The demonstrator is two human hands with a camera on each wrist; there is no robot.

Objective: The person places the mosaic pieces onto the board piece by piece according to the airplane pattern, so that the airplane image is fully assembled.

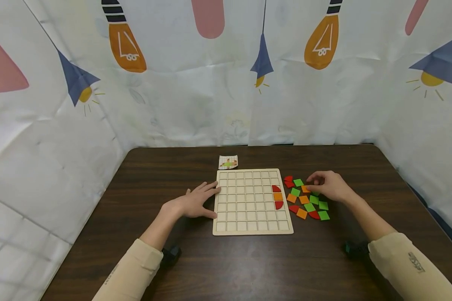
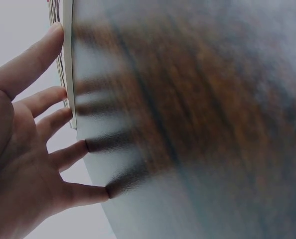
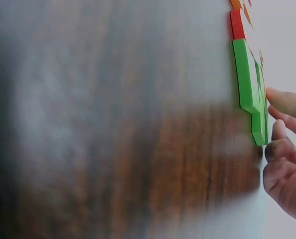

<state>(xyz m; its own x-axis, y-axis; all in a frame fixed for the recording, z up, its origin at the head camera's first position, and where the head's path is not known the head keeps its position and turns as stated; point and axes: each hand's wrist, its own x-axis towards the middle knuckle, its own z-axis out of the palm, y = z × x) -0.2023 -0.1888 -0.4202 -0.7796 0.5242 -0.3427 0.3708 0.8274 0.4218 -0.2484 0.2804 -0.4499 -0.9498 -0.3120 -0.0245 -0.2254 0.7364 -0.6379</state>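
Note:
A pale wooden grid board (image 1: 248, 231) lies on the dark table. My left hand (image 1: 194, 201) is spread along its left edge, thumb and fingertips right at the rim; the left wrist view shows the same straight fingers (image 2: 62, 157). On the board's right side, an orange square (image 1: 277, 196) sits between two red quarter-round pieces (image 1: 278, 205). Over the loose tiles to the right, my right hand (image 1: 330, 186) is bent down with its thumb at an orange tile (image 1: 305, 189). In the right wrist view, its loosely bent fingers (image 3: 277, 149) are close beside green tiles (image 3: 243, 74).
Several loose green (image 1: 323, 215), orange (image 1: 301, 213) and red (image 1: 314, 215) pieces lie right of the board. Behind it is a small card (image 1: 228, 162) with a coloured pattern on a grid. A printed white curtain (image 1: 196, 100) rises beyond the table's back edge.

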